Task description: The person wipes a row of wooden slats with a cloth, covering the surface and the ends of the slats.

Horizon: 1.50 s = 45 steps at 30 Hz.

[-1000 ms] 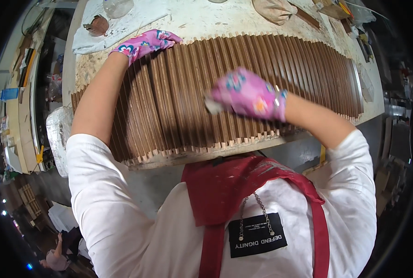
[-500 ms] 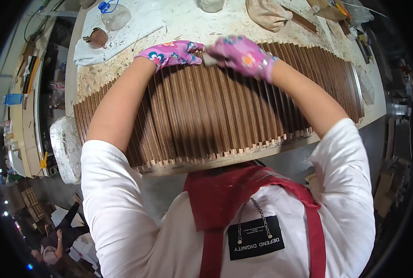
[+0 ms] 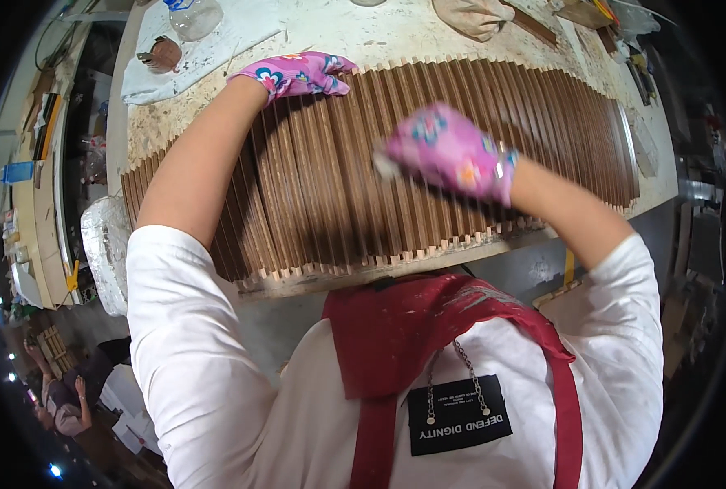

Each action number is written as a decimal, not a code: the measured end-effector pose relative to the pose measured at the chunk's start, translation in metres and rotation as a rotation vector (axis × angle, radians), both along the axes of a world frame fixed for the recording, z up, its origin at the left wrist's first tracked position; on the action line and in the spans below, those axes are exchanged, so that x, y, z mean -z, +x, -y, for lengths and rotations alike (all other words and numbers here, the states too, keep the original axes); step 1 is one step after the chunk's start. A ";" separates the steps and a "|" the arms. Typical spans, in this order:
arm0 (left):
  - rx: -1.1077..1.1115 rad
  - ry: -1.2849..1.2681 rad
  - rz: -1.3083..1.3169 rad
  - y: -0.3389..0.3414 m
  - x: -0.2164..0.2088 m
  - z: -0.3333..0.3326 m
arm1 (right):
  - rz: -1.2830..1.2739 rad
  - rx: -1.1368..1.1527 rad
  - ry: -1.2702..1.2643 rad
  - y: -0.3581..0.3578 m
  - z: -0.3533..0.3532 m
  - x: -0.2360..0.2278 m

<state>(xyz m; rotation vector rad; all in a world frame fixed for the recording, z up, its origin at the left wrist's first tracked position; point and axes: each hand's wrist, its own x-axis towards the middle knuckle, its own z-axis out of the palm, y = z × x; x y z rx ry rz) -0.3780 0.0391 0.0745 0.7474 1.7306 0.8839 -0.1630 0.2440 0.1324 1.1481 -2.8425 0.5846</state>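
Clutter lined the upper part of the frame, where a pale, stained worktable (image 3: 330,37) showed beyond the work. At upper left, a clear plastic bottle (image 3: 196,18) stood on a white cloth (image 3: 244,31), with a torn brown object (image 3: 161,55) near it. At upper right, a beige cloth bundle (image 3: 470,18) lay beside a wooden strip (image 3: 534,24). A whitish wrapped block (image 3: 104,253) sat at the table's left edge, a blue container (image 3: 17,172) was farther out at far left, and another person (image 3: 65,407) appeared at lower left. A red apron (image 3: 412,326) filled the lower middle.

Brown slats (image 3: 314,179) with pale ends lay side by side in a long row across the middle of the frame, on the worktable. The left forearm (image 3: 200,163) crossed above the row and hid slats toward its left end. In a flowered pink glove, the left hand (image 3: 310,75) rested on their upper ends, upper left of centre, thumb and fingers somewhat apart. The right hand (image 3: 440,151), gloved alike and blurred, was over the row right of centre, covering some slats, its fingers closed around a pale pad (image 3: 386,167).
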 end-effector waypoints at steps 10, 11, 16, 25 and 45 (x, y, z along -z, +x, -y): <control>0.075 -0.024 -1.029 0.049 -0.042 0.008 | 0.120 0.149 -0.037 0.030 -0.035 -0.034; 0.057 0.050 -1.194 0.067 -0.047 0.005 | 0.063 0.265 -0.135 0.017 -0.044 -0.022; 0.387 0.320 -1.088 0.203 -0.041 -0.007 | -0.050 0.421 -0.205 -0.019 -0.009 0.008; 0.348 0.367 -1.053 0.217 -0.006 -0.006 | -0.203 0.692 0.162 -0.054 0.003 0.019; 0.275 0.480 -1.088 0.218 -0.006 -0.011 | -0.228 1.063 0.258 -0.026 -0.004 0.014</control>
